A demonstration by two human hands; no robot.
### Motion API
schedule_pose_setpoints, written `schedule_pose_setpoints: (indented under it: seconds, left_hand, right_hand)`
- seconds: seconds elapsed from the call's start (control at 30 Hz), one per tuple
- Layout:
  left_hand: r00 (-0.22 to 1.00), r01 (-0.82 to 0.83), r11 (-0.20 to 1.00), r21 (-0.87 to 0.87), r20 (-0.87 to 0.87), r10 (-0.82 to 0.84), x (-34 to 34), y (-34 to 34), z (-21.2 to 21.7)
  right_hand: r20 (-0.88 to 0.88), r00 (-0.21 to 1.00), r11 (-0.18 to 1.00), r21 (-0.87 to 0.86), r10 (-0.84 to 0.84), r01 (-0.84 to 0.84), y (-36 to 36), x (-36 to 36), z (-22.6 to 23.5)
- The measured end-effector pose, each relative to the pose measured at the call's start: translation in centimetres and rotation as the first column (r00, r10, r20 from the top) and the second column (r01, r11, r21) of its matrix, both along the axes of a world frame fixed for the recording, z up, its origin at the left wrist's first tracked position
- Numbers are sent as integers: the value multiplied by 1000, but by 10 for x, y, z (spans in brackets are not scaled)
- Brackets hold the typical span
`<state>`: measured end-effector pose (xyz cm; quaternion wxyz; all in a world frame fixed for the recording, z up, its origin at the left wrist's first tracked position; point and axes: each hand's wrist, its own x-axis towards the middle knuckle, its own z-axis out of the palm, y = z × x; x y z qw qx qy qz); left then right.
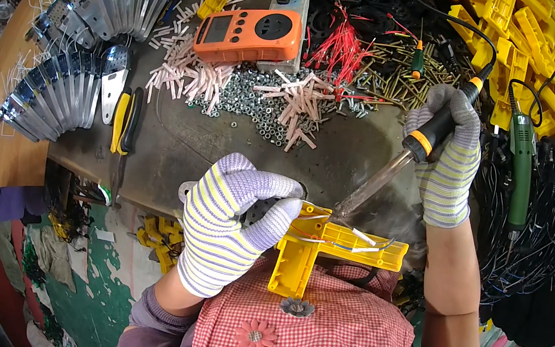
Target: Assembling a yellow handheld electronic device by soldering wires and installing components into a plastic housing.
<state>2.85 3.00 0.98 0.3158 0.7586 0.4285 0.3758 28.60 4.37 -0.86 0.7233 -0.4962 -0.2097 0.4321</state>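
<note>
My left hand [231, 227], in a striped knit glove, grips a yellow T-shaped plastic part [324, 247] with thin wires lying along its top. The part sits just above my lap, at the near edge of the workbench. My right hand [446, 162], gloved the same way, holds a soldering iron [424, 141] by its black and orange handle. The iron's metal tip points down-left and touches the wires on the yellow part, close to my left fingertips.
An orange meter [247, 34] lies on the dark workbench [183, 139], with pink sleeves [192, 76], nuts and screws [391, 69] around it. Metal brackets [74, 53] fan out at left beside yellow-handled pliers [122, 120]. Yellow parts [543, 47], black cables and a green tool [521, 165] fill the right.
</note>
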Motion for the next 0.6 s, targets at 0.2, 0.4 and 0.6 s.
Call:
schedule_pose_setpoints:
  seconds: [0.2, 0.4, 0.6]
  left_hand:
    - [999, 34, 999, 41, 20, -35, 3, -1, -3]
    - [999, 26, 999, 25, 18, -27, 2, -3, 0]
    - [999, -26, 1000, -12, 45, 27, -12, -12, 1]
  right_hand:
    - [-18, 999, 998, 34, 45, -44, -2, 6, -2]
    - [-61, 997, 997, 57, 56, -53, -6, 4, 1]
    - [-69, 996, 988, 141, -58, 67, -12, 22, 15]
